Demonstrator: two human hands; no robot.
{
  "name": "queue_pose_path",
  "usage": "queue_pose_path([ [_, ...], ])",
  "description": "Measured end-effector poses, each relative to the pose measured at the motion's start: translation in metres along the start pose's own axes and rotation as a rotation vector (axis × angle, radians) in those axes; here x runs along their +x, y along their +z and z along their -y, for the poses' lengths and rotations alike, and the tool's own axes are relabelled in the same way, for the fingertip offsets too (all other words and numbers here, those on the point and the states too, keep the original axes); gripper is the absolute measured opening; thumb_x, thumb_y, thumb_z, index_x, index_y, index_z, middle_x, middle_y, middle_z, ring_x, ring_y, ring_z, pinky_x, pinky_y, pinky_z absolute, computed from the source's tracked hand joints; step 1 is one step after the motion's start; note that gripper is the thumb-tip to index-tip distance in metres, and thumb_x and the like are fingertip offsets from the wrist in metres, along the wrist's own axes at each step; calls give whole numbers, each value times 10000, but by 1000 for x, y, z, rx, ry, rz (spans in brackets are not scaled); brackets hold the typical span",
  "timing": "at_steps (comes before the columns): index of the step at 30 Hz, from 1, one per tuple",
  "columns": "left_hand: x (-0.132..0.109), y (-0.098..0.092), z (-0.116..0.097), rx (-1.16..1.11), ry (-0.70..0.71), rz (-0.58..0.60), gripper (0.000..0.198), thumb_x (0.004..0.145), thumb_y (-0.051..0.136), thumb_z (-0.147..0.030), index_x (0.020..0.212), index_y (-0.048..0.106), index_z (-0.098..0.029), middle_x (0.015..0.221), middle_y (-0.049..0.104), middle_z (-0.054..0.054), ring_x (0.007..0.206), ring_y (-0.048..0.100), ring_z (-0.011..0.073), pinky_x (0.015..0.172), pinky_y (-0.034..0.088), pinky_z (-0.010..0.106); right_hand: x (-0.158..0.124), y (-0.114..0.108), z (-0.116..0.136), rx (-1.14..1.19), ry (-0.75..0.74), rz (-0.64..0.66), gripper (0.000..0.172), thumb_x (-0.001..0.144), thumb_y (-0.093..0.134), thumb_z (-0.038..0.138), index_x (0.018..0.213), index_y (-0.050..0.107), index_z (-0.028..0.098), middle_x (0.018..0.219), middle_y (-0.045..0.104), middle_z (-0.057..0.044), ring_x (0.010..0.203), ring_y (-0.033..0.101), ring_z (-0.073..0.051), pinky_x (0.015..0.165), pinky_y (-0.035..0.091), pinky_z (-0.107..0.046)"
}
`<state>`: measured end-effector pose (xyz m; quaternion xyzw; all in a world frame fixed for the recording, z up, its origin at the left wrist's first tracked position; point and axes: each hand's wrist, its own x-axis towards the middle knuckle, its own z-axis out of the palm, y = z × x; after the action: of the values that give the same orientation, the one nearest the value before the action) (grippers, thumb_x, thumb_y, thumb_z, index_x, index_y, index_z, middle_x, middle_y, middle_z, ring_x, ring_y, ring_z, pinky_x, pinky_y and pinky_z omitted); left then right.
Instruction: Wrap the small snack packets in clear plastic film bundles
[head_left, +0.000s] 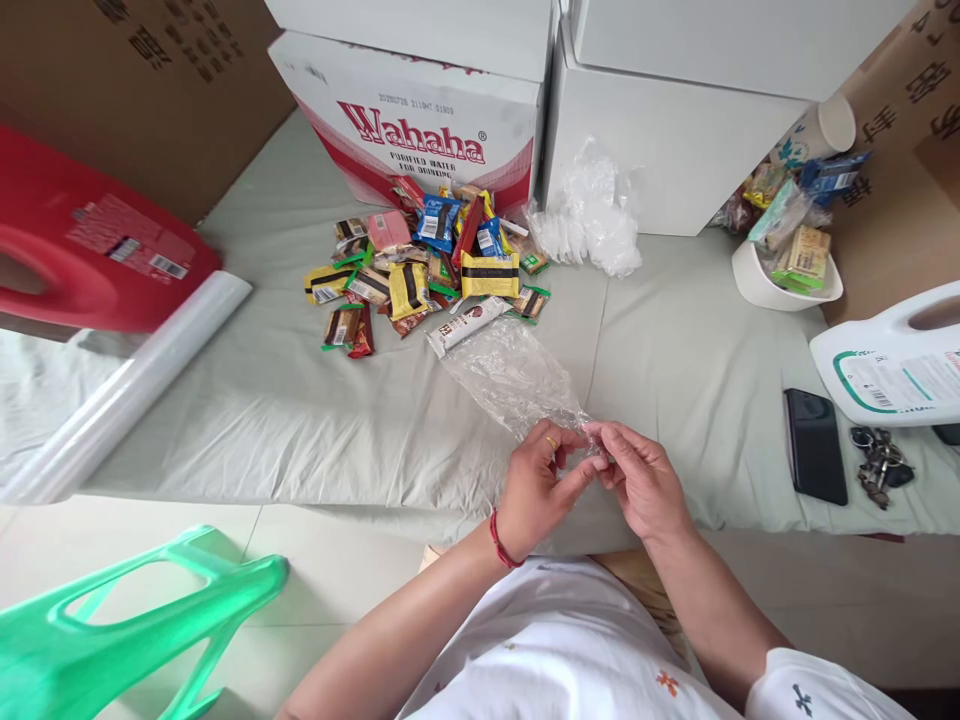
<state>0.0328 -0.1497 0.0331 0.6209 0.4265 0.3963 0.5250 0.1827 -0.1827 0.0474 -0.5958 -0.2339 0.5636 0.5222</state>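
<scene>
Here I am at the worktop (675, 350), pinching the clear plastic bag (517, 375) with both sets of fingers! My left hand (536, 485), ring on and red bracelet (504, 540) at the wrist, has thumb and forefinger curled in on the gathered near end; my right hand (645, 480) nips the same bunched plastic, tips almost touching the left's.

The bag runs from my fingers toward 11 o'clock, lying flat and wrinkled, and right at its far end sits a white snack packet (471, 325). In it or merely against it? I can't tell. Just beyond, between 10 and 11, it's a riot of wrapped snacks (409, 290): yellow, blue, red, green-edged! The Wahaha water carton (420, 130) stands behind them at 11.

Dead on 12, a heap of crumpled clear plastic (600, 205). Between 1 and 2, a white bowl (746, 285) with more packets. Out at 3, the black smartphone (817, 445), keys (881, 465) just beside it. And at 9, a roll of plastic film (142, 380)!
</scene>
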Motion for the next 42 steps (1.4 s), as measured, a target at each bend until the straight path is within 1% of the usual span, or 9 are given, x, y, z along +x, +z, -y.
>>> queue_pose_path([
  [3,3,-1,1,-60,-39,-23,234,954,666,-337,778,647,-183,738,564,-6,636,478,102,618,393,248,1,0,1,-64,-31,-15,423,811,788,604,954,823,207,872,658,-41,631,472,-96,464,365,-207],
  [8,4,-7,4,-176,-198,-50,291,911,701,-406,754,615,-177,710,542,-17,596,439,88,571,368,237,3,-8,-2,-235,-119,-95,381,868,741,576,908,780,200,752,567,-2,568,398,-84,440,300,-217],
  [14,0,-2,-5,-483,-407,139,445,890,679,-608,820,644,-170,719,605,3,599,568,112,526,404,230,-7,-8,-5,-837,-826,-294,92,940,704,279,947,795,269,902,626,-40,688,535,-128,631,477,-286],
  [19,4,3,-8,-586,-469,155,486,834,719,-633,777,713,-151,707,650,31,652,598,134,508,420,216,-14,-4,-9,-1109,-1051,-203,205,917,702,163,1017,801,313,894,644,-65,816,532,-191,702,487,-320],
  [23,7,2,-5,-570,-511,73,401,810,752,-538,749,743,-141,648,643,18,549,555,100,480,351,213,-19,-11,-9,-937,-939,-21,229,951,672,238,1157,762,284,1041,638,-92,913,593,-214,733,522,-349],
  [28,7,-1,-5,-559,-522,102,374,853,702,-498,778,752,-135,802,745,73,528,618,102,479,324,224,-15,-23,-3,-637,-588,-39,177,1012,602,344,1044,757,264,1031,607,-69,704,539,-143,659,507,-325],
  [31,6,0,-6,-549,-506,115,380,848,717,-517,808,725,-139,781,719,50,518,586,86,484,327,220,-6,-23,-1,-608,-507,0,272,959,684,416,1189,730,278,1121,617,-71,731,529,-145,708,514,-324],
  [35,5,1,-2,-532,-479,105,455,835,724,-601,780,633,-159,730,647,6,549,556,84,505,348,221,0,-16,1,-588,-357,68,221,949,692,453,965,750,241,887,642,-25,707,508,-145,676,452,-294],
  [42,3,-26,4,-563,-528,-11,491,813,738,-638,782,556,-183,706,594,-23,546,506,70,483,309,204,14,-20,3,-224,-200,-109,277,852,781,502,848,733,229,739,583,17,662,427,-123,603,362,-261],
])
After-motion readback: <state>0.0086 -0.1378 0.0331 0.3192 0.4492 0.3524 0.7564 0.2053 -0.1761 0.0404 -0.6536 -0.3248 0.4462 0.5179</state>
